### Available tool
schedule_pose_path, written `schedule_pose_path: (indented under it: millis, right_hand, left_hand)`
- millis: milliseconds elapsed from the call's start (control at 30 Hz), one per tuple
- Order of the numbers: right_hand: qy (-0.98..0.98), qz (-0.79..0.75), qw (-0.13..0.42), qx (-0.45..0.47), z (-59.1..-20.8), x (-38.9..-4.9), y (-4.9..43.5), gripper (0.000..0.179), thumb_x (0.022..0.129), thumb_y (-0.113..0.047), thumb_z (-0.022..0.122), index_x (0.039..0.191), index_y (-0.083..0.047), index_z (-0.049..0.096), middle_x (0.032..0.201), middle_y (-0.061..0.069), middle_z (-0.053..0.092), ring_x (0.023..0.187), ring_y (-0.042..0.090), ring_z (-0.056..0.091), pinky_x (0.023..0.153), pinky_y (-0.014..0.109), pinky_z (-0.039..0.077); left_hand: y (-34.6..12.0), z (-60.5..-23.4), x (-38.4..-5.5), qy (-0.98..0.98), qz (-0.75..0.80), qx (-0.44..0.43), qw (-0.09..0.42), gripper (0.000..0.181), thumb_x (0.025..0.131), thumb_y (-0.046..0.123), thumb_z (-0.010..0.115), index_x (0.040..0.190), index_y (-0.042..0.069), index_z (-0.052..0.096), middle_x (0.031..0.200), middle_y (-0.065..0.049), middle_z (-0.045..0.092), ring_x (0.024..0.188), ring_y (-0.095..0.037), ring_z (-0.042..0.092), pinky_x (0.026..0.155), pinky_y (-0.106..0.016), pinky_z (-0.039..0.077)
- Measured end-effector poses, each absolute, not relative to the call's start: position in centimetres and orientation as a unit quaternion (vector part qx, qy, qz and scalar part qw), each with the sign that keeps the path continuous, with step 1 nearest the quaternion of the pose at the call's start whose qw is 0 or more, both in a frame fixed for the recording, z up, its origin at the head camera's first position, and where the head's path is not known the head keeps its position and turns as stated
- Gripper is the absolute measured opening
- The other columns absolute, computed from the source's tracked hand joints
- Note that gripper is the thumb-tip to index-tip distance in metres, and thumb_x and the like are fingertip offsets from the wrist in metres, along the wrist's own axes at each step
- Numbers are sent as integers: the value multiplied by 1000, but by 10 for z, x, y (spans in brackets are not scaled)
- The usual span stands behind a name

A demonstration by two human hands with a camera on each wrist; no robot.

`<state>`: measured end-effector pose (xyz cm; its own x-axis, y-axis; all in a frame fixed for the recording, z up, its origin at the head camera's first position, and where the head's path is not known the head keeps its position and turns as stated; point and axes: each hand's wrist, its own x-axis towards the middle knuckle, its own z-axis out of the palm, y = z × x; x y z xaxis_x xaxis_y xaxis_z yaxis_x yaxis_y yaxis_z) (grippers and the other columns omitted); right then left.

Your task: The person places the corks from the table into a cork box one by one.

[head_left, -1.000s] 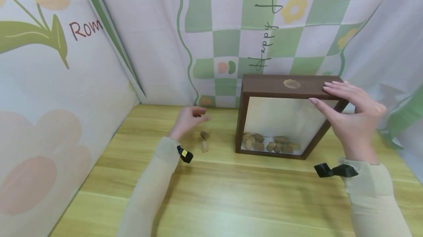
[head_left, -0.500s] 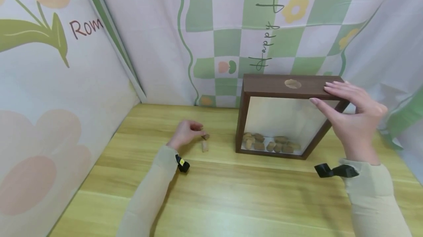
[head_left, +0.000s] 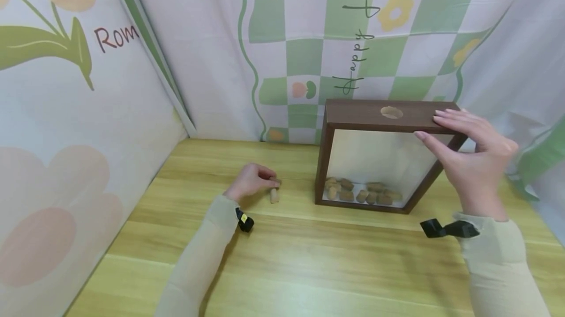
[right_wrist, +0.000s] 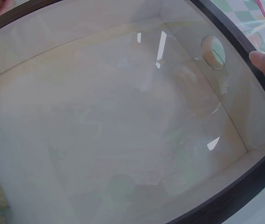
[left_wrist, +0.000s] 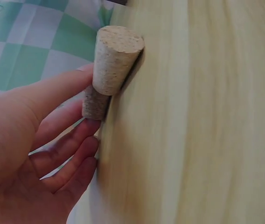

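Observation:
At the left, my left hand (head_left: 252, 179) is low over the table and pinches a darker cork (left_wrist: 94, 105) between thumb and fingers. A paler, tapered cork (left_wrist: 116, 60) lies just in front of it, close to the thumb, on the wood. A dark wooden shadow box (head_left: 323, 160) with a clear front stands upright, with a round hole (head_left: 391, 112) in its top. Several corks (head_left: 372, 197) lie along its bottom inside. My right hand (head_left: 478, 155) holds the box's upper right corner, fingers on top and thumb at the front edge.
The wood-grain table (head_left: 282, 258) reaches back to a green-and-white checked curtain (head_left: 304, 57). A white patterned sheet (head_left: 88, 160) hangs along its left side. Each sleeve carries a black wrist camera (head_left: 244, 221).
My left hand has come down and nearer from behind the two loose corks, and its fingers have closed on the darker one. The right hand and the box stay in place.

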<state>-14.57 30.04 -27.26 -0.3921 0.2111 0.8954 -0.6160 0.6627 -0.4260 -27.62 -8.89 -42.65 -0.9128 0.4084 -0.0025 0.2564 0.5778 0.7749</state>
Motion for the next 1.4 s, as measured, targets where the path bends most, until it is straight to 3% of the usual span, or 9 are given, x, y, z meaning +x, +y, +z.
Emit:
schedule_pose_path:
  millis: [133,233,400,567,900,1100,1200,1400]
  right_hand:
    - [-745,384,528,136,-273,-144,300,34,72,-8,93,102,2,79,106,15,75,113,12,66,105,26,34]
    - [-744,387,528,137,-273,-144,300,34,72,-7,92,102,2,79,107,16,75,113,13,66,105,26,33]
    - [-737,387,536,140,-273,-146,300,33,73,-10,93,101,2,80,104,17,75,109,12,67,103,29,46]
    - [-733,395,535,144,-274,-146,301,33,73,-9,93,100,3,79,104,17,75,110,13,68,104,32,46]
    - [-739,389,531,145,-274,-146,302,34,73,-9,93,102,3,79,105,18,74,111,14,67,106,33,45]
    - [-741,391,528,140,-274,-146,302,33,73,-6,92,102,3,79,107,18,74,112,15,67,105,30,45]
    - [-743,390,526,137,-274,-145,302,33,73,-6,92,102,3,79,107,16,74,113,15,66,104,27,40]
    - [-744,384,531,134,-274,-145,303,33,73,-9,93,102,1,79,106,16,75,112,13,66,98,23,41]
  left_hand:
    - [-87,-429,-278,886,411,198,82,21,87,22,84,103,10,78,94,3,74,88,-14,66,85,-32,54]
    - [-87,-431,-281,884,411,208,80,17,87,22,85,98,11,77,90,4,72,85,-14,65,82,-31,54]
    - [-92,-431,-285,875,420,222,91,24,86,17,84,106,5,77,97,0,74,88,-16,66,84,-32,55]
    - [-96,-428,-288,886,400,217,92,23,90,15,80,110,4,77,104,-4,74,93,-17,67,86,-32,55]
    - [-98,-426,-289,879,421,209,78,18,90,14,81,106,5,77,96,-2,74,89,-17,68,84,-32,56]
    - [-97,-407,-295,858,467,213,25,19,91,13,80,108,6,76,99,-3,75,90,-17,70,83,-32,57]
    - [-93,-387,-296,844,487,225,-17,18,92,15,79,107,6,77,100,-3,75,90,-18,70,82,-33,57]
    - [-77,-338,-291,811,521,246,-100,24,93,21,78,113,8,76,103,0,75,91,-15,69,83,-32,57]
